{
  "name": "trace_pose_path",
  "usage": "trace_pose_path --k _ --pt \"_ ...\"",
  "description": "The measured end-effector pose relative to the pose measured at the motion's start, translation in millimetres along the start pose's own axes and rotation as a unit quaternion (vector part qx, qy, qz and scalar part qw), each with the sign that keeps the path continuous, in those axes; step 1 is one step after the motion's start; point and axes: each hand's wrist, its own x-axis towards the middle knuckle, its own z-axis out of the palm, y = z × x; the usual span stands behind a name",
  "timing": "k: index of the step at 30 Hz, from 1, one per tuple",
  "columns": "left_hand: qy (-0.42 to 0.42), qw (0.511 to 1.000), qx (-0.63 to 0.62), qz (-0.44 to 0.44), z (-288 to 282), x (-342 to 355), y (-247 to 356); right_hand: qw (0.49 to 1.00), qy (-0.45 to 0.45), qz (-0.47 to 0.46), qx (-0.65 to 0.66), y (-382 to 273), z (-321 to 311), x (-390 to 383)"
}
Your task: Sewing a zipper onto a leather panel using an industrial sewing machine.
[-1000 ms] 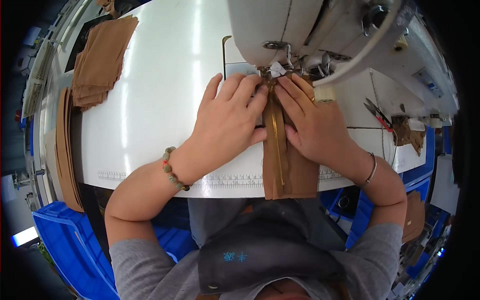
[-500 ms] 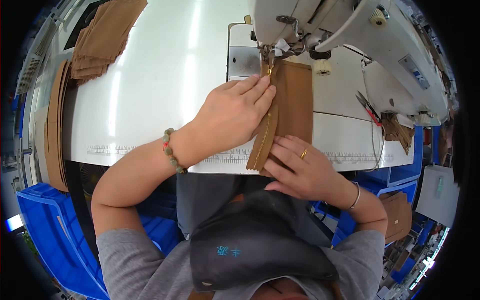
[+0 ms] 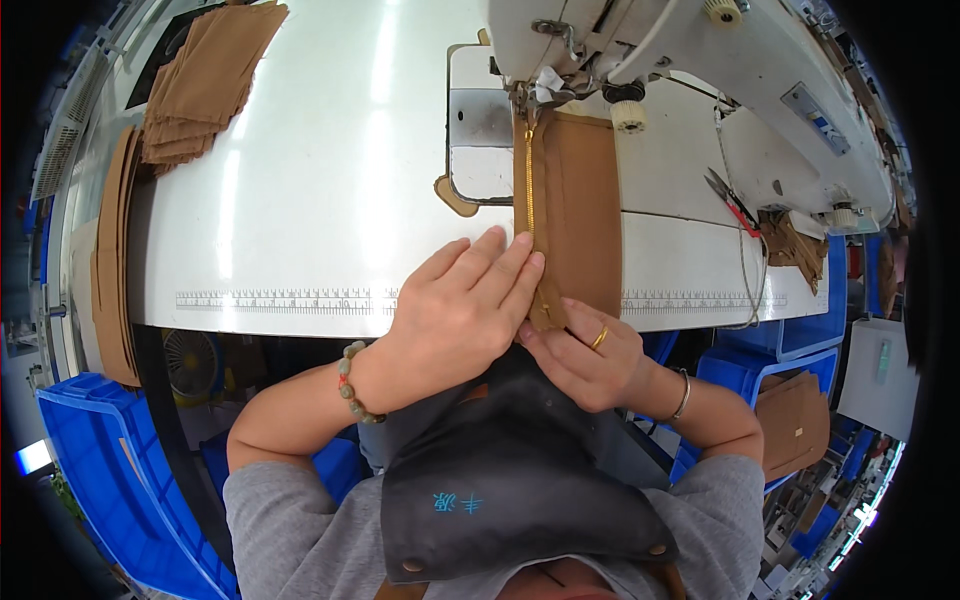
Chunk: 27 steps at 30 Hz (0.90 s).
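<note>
A brown fabric panel (image 3: 582, 210) lies under the needle area of a white sewing machine (image 3: 585, 60), with a gold-toothed zipper (image 3: 531, 180) on brown tape along its left edge. My left hand (image 3: 465, 300) rests flat, fingers stretched out, its fingertips touching the zipper tape partway down. At the table's front edge, my right hand (image 3: 590, 355) pinches the near end of the zipper tape between thumb and fingers. The far end of the zipper reaches the presser foot, where the needle itself is hard to make out.
Stacks of brown fabric pieces (image 3: 205, 85) lie at the far left, with more folded panels (image 3: 115, 260) along the left edge. Red-handled scissors (image 3: 735, 205) and brown scraps (image 3: 793, 245) sit at the right. Blue bins (image 3: 130, 470) stand below the table.
My left hand has slid back toward me along the zipper, uncovering its upper part. My right hand has shifted slightly nearer and now pinches the zipper's near end.
</note>
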Motion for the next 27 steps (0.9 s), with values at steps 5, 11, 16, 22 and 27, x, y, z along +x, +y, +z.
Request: trace_pose_path --k 5,11,16,22,27 --pt "0.000 1.000 -0.006 0.002 2.4 -1.6 -1.1 1.000 -0.002 0.006 -0.005 -3.4 2.4 -0.4" --pt "0.002 0.999 -0.034 -0.003 2.5 -2.2 -3.6 1.000 -0.001 0.014 -0.003 -4.5 1.8 3.5" --pt "-0.037 0.999 -0.021 0.011 -2.2 -1.2 -5.8 0.984 -0.013 0.061 0.167 29.8 -26.2 24.7" --pt "-0.055 0.998 -0.038 0.004 -6.2 1.6 -6.2 0.987 -0.047 0.116 0.101 103.6 10.1 51.8" --pt "-0.063 0.997 -0.050 0.002 -7.7 2.1 -8.2 0.985 -0.107 0.129 0.049 118.4 27.6 44.3"
